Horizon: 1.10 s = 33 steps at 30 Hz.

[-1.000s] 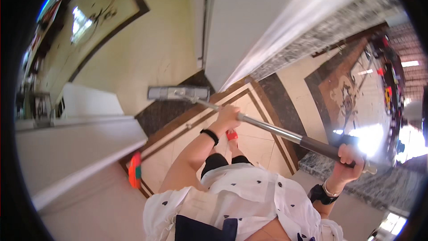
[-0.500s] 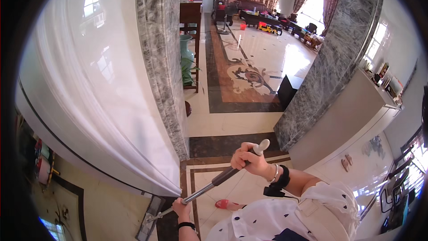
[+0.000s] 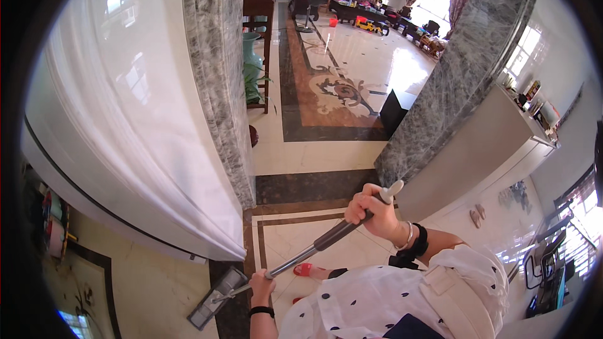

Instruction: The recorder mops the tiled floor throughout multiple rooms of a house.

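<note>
A flat mop crosses in front of me, its metal pole (image 3: 292, 262) slanting from upper right to lower left. My right hand (image 3: 372, 210) is wrapped round the dark grip near the pale end knob (image 3: 394, 189). Lower on the pole, my left hand (image 3: 262, 287) is closed round the metal shaft. The grey rectangular mop head (image 3: 217, 298) lies on the floor over a dark stone strip, beside the end of the white wall panel (image 3: 207, 232).
Grey marble pillars (image 3: 220, 88) flank an opening to a room with patterned floor. A grey cabinet (image 3: 477, 138) stands at right, with slippers (image 3: 477, 215) on the floor beyond. A black box (image 3: 397, 112) and a vase with a plant (image 3: 252, 56) are farther off.
My right hand has moved right and slightly up with the mop's grip. The mop head now shows more fully beside the wall panel's end. The view has shifted slightly.
</note>
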{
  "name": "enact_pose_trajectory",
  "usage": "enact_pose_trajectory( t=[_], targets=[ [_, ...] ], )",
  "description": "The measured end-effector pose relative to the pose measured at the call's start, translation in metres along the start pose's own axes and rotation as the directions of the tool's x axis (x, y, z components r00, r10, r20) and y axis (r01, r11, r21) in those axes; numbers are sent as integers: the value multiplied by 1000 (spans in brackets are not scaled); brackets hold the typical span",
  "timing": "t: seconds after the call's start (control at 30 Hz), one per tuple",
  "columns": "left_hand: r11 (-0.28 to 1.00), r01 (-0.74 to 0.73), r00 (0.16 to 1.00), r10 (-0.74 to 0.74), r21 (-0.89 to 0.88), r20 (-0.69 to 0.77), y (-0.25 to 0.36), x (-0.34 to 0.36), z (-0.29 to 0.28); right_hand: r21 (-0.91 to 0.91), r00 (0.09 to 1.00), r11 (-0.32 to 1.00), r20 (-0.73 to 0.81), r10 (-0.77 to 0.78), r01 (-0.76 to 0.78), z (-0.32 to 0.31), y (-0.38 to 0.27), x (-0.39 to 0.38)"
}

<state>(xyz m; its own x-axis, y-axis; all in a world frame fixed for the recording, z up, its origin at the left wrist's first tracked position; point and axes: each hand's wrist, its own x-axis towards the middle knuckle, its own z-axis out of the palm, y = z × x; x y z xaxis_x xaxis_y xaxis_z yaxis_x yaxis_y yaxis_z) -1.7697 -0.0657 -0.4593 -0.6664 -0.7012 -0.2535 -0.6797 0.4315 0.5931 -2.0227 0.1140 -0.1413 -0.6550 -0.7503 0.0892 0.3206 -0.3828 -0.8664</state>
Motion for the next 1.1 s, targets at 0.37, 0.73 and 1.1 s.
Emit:
enact_pose_trajectory(
  t=[0.37, 0.73, 1.1],
  targets=[
    [949, -312, 925, 292, -48, -242, -6, -10, -5, -33, 998, 997, -3, -69, 69, 5, -21, -14],
    [963, -72, 917, -39, -260, -397, 8, 11, 1, -289, 979, 957, -189, -82, 25, 7, 10, 1],
    [912, 9, 688, -303, -410, -659, 36, -38, -8, -223, 991, 967, 89, -103, 121, 98, -11, 54]
  ],
)
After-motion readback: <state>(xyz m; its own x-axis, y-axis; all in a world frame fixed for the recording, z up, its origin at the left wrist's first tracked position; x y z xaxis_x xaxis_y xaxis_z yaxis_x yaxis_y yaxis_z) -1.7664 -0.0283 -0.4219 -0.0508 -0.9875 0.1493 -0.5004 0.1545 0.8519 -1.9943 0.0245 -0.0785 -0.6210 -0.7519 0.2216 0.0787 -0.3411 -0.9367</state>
